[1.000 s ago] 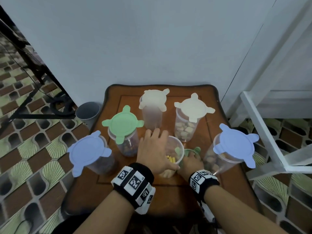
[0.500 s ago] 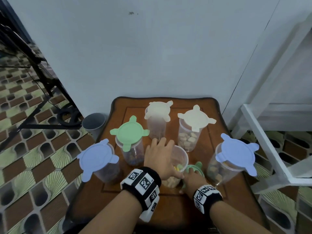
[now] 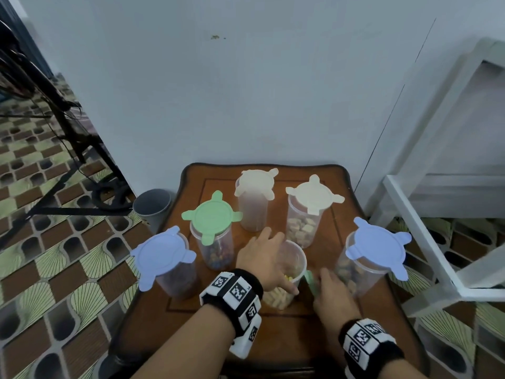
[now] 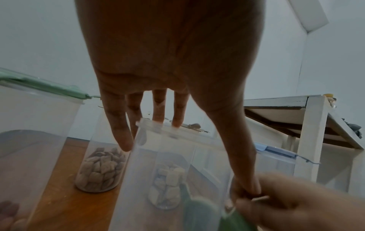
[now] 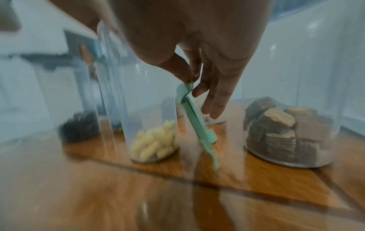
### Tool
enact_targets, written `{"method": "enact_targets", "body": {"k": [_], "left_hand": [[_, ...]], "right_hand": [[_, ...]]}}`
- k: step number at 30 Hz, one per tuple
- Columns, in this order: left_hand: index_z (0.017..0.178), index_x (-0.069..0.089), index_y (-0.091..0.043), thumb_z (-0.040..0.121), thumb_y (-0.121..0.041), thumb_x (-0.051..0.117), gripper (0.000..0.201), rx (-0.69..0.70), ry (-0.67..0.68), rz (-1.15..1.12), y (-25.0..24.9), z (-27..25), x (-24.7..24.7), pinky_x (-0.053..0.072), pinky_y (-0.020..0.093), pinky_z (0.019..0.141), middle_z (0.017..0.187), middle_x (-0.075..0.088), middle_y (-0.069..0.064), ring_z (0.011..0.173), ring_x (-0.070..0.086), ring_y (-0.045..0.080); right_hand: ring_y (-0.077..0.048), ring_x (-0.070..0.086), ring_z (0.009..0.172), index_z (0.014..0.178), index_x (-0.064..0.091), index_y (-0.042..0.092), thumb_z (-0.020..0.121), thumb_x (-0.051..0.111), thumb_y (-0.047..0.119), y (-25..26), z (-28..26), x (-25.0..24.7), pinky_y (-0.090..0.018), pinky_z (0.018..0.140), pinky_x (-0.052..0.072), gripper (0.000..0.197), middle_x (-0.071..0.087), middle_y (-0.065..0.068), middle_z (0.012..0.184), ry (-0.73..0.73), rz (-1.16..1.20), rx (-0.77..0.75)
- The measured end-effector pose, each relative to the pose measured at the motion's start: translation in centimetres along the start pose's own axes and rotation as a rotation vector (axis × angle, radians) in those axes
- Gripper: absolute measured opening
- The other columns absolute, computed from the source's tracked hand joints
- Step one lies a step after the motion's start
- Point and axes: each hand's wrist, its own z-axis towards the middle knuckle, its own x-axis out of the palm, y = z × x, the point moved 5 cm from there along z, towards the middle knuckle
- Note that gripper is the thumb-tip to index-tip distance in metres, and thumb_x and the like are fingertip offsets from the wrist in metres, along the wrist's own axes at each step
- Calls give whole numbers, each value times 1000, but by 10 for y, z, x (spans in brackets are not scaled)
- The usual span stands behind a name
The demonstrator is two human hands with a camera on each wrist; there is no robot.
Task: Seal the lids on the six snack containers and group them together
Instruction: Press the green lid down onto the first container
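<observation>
On table | left grip clasps open container | right grip pinches green lid

No legible txt/nos; only square b/w code tags on both wristbands

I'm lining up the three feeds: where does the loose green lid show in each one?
Head: the loose green lid is a thin sliver at lower centre, between the open container and the right hand.
Left wrist: a blurred green patch at the bottom edge, seen partly through the open container.
Right wrist: edge-on at centre, pinched at its top by the right hand.
Shared landmark: the open container with yellow snacks.
</observation>
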Motion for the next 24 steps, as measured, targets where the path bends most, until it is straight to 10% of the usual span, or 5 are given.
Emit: {"method": "enact_targets", "body": {"k": [5, 13, 17, 19, 24], "left_hand": [[133, 41, -35, 43, -71, 85, 107, 5, -16, -38, 8, -5, 2, 54, 45, 87, 119, 43, -8, 113, 51, 22], [149, 34, -34, 47, -74, 80, 118, 61, -18, -130, 0, -21, 9, 48, 39, 94, 127, 43, -12, 115, 42, 16], [132, 54, -25, 56, -60, 88, 90, 81, -22, -430, 5, -30, 19, 49, 30, 88, 121, 60, -10, 108, 57, 12], [136, 48, -10, 64, -24, 94, 87, 57, -7, -738, 13, -34, 27, 52, 21, 83, 119, 70, -2, 104, 67, 8], [148, 32, -24, 75, -25, 86, 91, -1, -38, -898, 30, -35, 12, 42, 4, 85, 135, 49, -9, 119, 48, -1]], "right_hand": [[-25, 48, 65, 89, 42, 12, 97, 45, 5, 4, -15, -56, -35, 56, 31, 10, 51, -1, 72, -328, 451, 144], [-14, 55, 61, 95, 44, 20, 101, 41, 15, 57, -21, -133, -31, 53, 41, 8, 57, -2, 70, -668, 637, -69], [-3, 52, 70, 94, 49, 16, 102, 40, 14, 48, 4, -120, -13, 57, 39, 12, 55, 3, 79, -604, 837, 97], [-14, 54, 81, 92, 50, 20, 101, 38, 15, 39, 20, -92, -23, 67, 42, 16, 55, 3, 83, -467, 873, 219], [-15, 53, 76, 96, 55, 19, 102, 32, 16, 43, 30, -60, -29, 71, 39, 24, 57, 4, 84, -334, 762, 314]]}}
